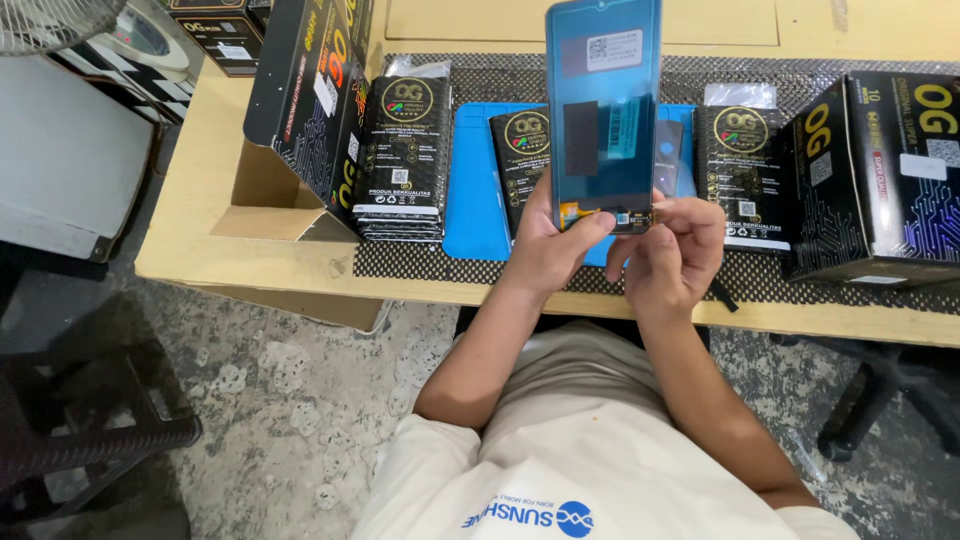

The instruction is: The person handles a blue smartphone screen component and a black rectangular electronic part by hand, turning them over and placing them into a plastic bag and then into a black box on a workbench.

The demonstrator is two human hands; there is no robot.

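2 hands, left hand (548, 245) and right hand (668, 255), are closed on a phone display panel's (603, 110) lower edge; edge-only grip is judged safest above the surface (300, 262).

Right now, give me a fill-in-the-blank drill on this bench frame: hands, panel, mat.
1. Both hands, left hand and right hand, hold the phone screen panel by its ____ end.
2. The mat lying flat behind the hands is ____ in colour.
3. The stack of black packets lies to the person's ____ of the mat.
4. The panel is held ____, not flat.

Missing words: bottom; blue; left; upright
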